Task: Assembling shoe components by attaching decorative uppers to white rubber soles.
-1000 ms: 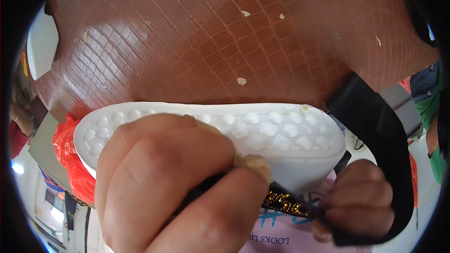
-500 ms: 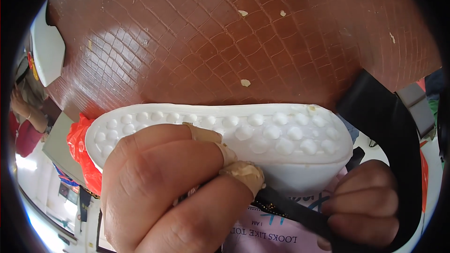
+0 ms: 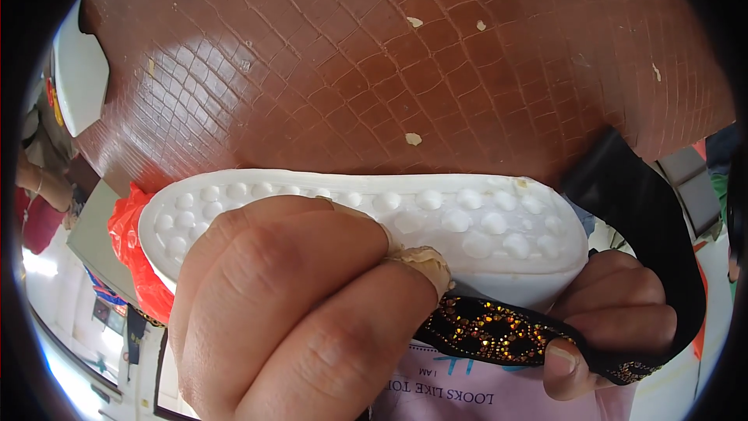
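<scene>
Now the right hand [image 3: 612,320] pinched the sequined black strap [image 3: 499,331], likely soft, best held by its edges, beside the dimpled white shoe sole [image 3: 467,222]; the left hand [image 3: 304,304] curled beside it, grip hidden.

Brown scale-patterned counter [image 3: 351,54] beyond the hands [image 3: 300,304] [image 3: 615,304], red plastic bag [image 3: 139,257] left of them, pink printed fabric [image 3: 499,378] between, lower down.

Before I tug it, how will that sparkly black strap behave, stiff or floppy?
The black strap is probably floppy, since it bends in a broad curve past the right hand. It looks thin, so likely light for its size. Its gold sparkles may make that face less slippery.
</scene>
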{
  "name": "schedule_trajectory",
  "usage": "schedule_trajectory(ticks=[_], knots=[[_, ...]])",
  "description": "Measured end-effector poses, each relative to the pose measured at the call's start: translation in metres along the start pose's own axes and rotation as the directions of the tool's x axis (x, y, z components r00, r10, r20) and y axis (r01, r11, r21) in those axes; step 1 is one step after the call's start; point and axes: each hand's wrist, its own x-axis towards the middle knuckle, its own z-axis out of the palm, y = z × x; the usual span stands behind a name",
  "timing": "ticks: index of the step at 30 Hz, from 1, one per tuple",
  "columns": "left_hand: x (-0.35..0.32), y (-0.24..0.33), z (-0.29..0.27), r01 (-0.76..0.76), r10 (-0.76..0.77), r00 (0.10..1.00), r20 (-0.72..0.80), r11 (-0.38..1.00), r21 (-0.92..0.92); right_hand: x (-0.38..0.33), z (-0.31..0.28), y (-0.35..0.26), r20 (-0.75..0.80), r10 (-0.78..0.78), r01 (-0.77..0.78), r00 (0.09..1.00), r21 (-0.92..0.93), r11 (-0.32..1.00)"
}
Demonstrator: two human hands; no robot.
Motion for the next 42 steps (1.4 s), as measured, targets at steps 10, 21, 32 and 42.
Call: schedule_trajectory(ticks=[10,21,32,42], knots=[[0.001,0.008,0.004,0.010,-0.011,0.999,-0.032,1.000,-0.007,-0.004,-0.012,0.001,0.072,0.041,-0.041,0.997,-0.012,0.999],[0.002,0.007,0.007,-0.035,0.036,0.999,-0.029,0.999,0.030,0.001,-0.023,-0.004,0.269,-0.200,0.259,0.942,-0.207,0.943],[0.003,0.002,-0.001,-0.057,0.055,0.998,0.036,0.997,0.058,-0.008,-0.013,0.023,0.044,-0.096,0.098,0.994,-0.042,0.994],[0.000,-0.006,-0.002,-0.053,0.051,0.998,0.038,0.997,0.058,0.004,-0.014,0.017,0.052,0.015,-0.020,0.999,0.093,0.995]])
